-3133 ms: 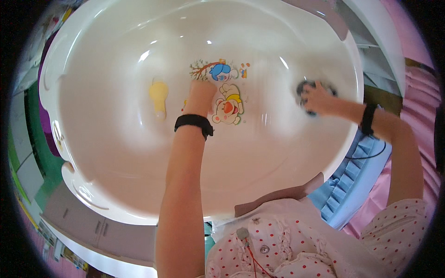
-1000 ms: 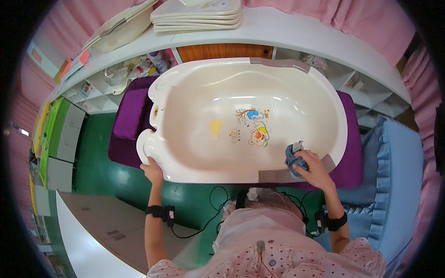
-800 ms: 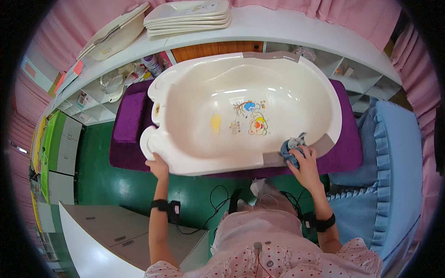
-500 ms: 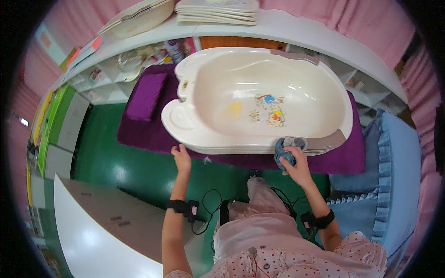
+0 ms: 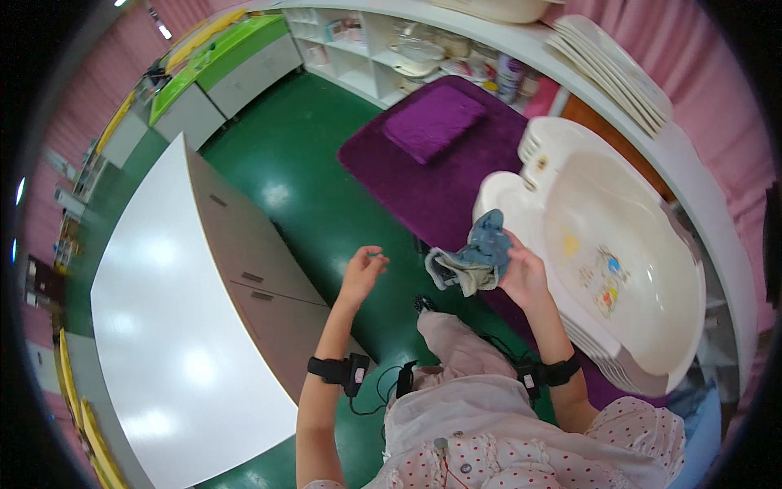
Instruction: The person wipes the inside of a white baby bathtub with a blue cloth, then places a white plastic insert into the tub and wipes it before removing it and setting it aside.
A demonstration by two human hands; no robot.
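On green floor (image 5: pixel 309 179): purple rug (image 5: pixel 432 171).

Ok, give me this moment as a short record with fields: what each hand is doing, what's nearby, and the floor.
right hand: grips a crumpled blue-grey cloth
left hand: empty, fingers loosely curled, above the green floor
beside the right hand: cream baby bathtub with cartoon pictures inside
under the tub: purple rug
at left: white table

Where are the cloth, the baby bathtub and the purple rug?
cloth (image 5: pixel 476 259), head view, on its blue folds by the right hand (image 5: pixel 525 277)
baby bathtub (image 5: pixel 652 244), head view, on its inner wall
purple rug (image 5: pixel 444 183), head view, on its flat pile
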